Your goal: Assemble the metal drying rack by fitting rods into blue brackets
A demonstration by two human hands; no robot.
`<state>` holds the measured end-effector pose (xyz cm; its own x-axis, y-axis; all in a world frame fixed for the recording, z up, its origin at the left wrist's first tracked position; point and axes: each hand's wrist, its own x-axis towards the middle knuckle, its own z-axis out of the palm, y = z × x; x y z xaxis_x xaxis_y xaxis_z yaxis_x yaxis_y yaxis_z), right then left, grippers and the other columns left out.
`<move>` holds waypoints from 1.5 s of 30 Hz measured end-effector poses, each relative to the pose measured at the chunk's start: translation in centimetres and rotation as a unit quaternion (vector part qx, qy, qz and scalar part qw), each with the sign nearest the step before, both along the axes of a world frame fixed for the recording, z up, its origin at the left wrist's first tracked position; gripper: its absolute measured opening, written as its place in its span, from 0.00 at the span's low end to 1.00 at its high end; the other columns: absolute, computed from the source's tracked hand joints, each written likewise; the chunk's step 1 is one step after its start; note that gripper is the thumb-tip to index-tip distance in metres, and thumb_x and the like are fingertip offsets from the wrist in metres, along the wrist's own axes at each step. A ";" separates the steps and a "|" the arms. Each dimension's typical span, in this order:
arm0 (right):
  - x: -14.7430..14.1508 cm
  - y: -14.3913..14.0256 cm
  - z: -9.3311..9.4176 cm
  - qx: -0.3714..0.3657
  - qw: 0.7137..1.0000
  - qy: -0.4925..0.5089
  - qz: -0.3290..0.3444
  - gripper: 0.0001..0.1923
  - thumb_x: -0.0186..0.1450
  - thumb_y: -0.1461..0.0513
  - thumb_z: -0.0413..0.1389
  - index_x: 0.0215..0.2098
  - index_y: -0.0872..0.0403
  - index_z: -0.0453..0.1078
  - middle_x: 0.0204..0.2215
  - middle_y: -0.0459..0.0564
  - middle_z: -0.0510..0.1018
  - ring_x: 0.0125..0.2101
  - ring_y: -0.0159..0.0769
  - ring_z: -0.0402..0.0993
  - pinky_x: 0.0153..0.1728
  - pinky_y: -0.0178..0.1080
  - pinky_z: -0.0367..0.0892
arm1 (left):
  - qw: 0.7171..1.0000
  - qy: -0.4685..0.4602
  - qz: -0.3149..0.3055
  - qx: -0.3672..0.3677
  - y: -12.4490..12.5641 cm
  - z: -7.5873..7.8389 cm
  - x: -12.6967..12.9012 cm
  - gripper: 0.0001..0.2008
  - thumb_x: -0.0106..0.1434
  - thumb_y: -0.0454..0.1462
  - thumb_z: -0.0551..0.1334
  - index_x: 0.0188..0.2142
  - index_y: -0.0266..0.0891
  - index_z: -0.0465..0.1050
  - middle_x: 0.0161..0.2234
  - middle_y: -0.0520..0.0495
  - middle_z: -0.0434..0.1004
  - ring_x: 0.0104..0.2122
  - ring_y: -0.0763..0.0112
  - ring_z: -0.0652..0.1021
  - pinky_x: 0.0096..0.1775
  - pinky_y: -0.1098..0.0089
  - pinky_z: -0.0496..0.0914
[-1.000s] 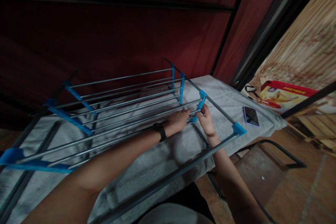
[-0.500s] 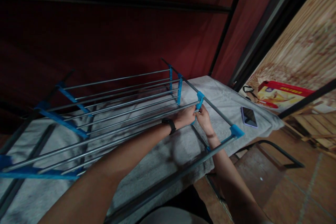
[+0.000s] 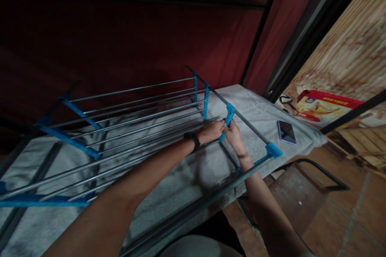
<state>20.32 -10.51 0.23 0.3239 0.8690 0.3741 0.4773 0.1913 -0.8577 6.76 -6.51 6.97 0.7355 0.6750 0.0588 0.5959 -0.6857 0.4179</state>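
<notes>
A rack of long grey metal rods (image 3: 135, 122) with blue plastic joints lies across a grey cloth-covered surface (image 3: 256, 112). Both hands meet at one blue plastic bracket (image 3: 229, 113) on the rack's right side. My left hand (image 3: 212, 130), with a black band on the wrist, closes on the end of a rod where it meets the bracket. My right hand (image 3: 233, 136) grips the lower part of the same bracket from the right. Another blue corner joint (image 3: 274, 150) sits nearer me on the outer grey tube.
A phone (image 3: 286, 132) lies face up on the cloth at the right. Beyond it lies a red and yellow box (image 3: 327, 106) by a patterned wall. A dark red fabric wall with black poles stands behind. Tiled floor and a black metal frame (image 3: 316, 174) lie at lower right.
My left hand slid right along the rod until it met my right hand at the blue bracket. The view shifted slightly; the rack stayed in place.
</notes>
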 end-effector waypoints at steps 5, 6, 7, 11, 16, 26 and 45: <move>-0.2 -0.4 -0.1 -0.004 1.000 -0.015 0.005 0.14 0.63 0.58 0.49 0.46 0.52 0.67 0.40 0.54 0.79 0.40 0.42 0.74 0.45 0.44 0.70 | 0.999 0.030 0.025 -0.011 -0.6 0.4 -0.1 0.15 0.72 0.39 0.49 0.47 0.41 0.72 0.45 0.43 0.81 0.44 0.64 0.79 0.42 0.68 0.70; -0.3 -0.5 -0.1 -0.007 1.000 -0.016 0.005 0.15 0.63 0.58 0.48 0.47 0.51 0.66 0.40 0.54 0.79 0.40 0.42 0.74 0.45 0.45 0.70 | 0.999 0.033 0.028 -0.010 -0.6 0.4 -0.1 0.15 0.72 0.39 0.48 0.47 0.41 0.72 0.45 0.43 0.81 0.44 0.64 0.79 0.42 0.68 0.70; -0.4 -0.5 -0.1 -0.011 1.000 -0.018 0.003 0.15 0.63 0.58 0.48 0.47 0.51 0.66 0.39 0.54 0.79 0.40 0.43 0.74 0.45 0.45 0.71 | 0.999 0.034 0.029 -0.008 -0.6 0.5 -0.1 0.15 0.72 0.38 0.48 0.47 0.41 0.72 0.45 0.43 0.81 0.44 0.64 0.79 0.42 0.68 0.70; -0.5 -0.6 0.0 -0.025 0.999 -0.025 -0.010 0.16 0.63 0.59 0.48 0.48 0.51 0.66 0.37 0.54 0.79 0.40 0.45 0.75 0.45 0.47 0.71 | 0.999 0.032 0.035 -0.002 -0.6 0.2 -0.1 0.14 0.71 0.38 0.49 0.48 0.42 0.72 0.45 0.43 0.81 0.44 0.63 0.80 0.41 0.68 0.70; -0.5 -0.5 0.0 -0.023 0.999 -0.028 -0.016 0.16 0.62 0.60 0.48 0.47 0.51 0.66 0.37 0.54 0.79 0.41 0.45 0.76 0.45 0.47 0.70 | 0.998 0.035 0.049 -0.008 -0.9 0.1 0.0 0.15 0.71 0.39 0.49 0.49 0.43 0.72 0.46 0.43 0.81 0.45 0.63 0.80 0.42 0.68 0.70; -0.6 -0.8 0.2 -0.040 0.998 -0.046 -0.025 0.14 0.63 0.58 0.47 0.46 0.52 0.66 0.35 0.54 0.78 0.36 0.43 0.75 0.40 0.43 0.70 | 0.998 0.028 0.055 -0.011 -1.0 0.1 -0.1 0.15 0.72 0.39 0.49 0.48 0.42 0.73 0.46 0.44 0.81 0.45 0.64 0.79 0.42 0.69 0.69; -0.6 -1.2 -0.4 -0.033 0.996 -0.069 -0.046 0.12 0.64 0.57 0.47 0.44 0.49 0.66 0.33 0.51 0.78 0.33 0.43 0.74 0.36 0.41 0.68 | 0.998 0.002 0.058 -0.005 -2.2 0.8 0.2 0.13 0.72 0.37 0.51 0.49 0.39 0.71 0.46 0.42 0.79 0.46 0.65 0.79 0.47 0.68 0.69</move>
